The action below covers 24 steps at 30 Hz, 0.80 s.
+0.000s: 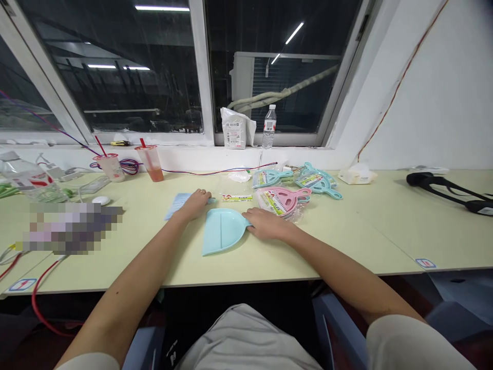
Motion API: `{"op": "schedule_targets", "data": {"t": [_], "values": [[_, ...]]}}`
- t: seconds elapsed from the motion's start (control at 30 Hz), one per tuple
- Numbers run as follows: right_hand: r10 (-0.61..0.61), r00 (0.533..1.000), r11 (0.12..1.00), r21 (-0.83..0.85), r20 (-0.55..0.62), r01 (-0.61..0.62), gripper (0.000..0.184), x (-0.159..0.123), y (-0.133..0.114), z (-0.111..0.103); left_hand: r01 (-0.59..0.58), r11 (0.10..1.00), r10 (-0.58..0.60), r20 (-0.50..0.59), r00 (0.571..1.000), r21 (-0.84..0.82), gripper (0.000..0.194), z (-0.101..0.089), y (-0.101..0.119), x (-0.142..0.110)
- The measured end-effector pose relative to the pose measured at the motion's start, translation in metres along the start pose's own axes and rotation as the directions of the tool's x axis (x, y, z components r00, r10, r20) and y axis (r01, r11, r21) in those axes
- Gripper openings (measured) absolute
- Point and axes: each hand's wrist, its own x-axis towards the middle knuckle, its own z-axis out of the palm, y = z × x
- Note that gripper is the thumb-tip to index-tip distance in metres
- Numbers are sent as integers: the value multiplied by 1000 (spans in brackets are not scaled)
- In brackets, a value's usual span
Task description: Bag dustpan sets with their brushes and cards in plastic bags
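A light-blue dustpan [224, 231] lies on the table in front of me, its wide edge to the left. My right hand [264, 223] is closed on its handle at the right. To the left, my left hand [197, 204] is closed over a small brush, whose pale blue bristles [178, 204] stick out to the left and whose handle tip shows past my fingers. Between the hands, farther back, lies a yellow printed label strip [237, 198]. Beyond my right hand sits a pink dustpan set [283, 200] in clear wrapping.
Several wrapped blue-green sets [316, 180] lie at the back. Two cups with red straws [151, 163], cables and a large bottle [33, 177] stand on the left. A tissue pack [357, 173] and a black strapped device [449, 187] are on the right. A water bottle [269, 127] stands on the sill.
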Motion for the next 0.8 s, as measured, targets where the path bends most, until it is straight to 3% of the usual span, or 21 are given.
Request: {"op": "schedule_targets", "data": {"t": [0.1, 0.2, 0.33, 0.5, 0.63, 0.8], "values": [[37, 998, 999, -10, -48, -38, 45, 1, 2, -1, -65, 998, 65, -106, 992, 2, 26, -14, 24, -2], [88, 993, 996, 24, -73, -87, 75, 1, 4, -7, -206, 979, 202, -196, 960, 1, 29, -27, 65, -9], [88, 994, 987, 142, -71, -77, 96, -5, 9, -20, -394, 919, 390, -126, 912, -6, 25, -29, 124, -19], [24, 1000, 976, 217, 6, -25, 78, -10, 22, -28, -441, 895, 434, -100, 895, -70, 27, -21, 156, -24], [54, 998, 991, 123, 30, -58, 54, -10, 27, -27, -410, 900, 395, -117, 911, -149, 27, -19, 159, -23], [36, 999, 988, 149, 8, -37, 53, -7, 23, -25, -392, 889, 369, -136, 919, -238, 23, -13, 160, -21]]}}
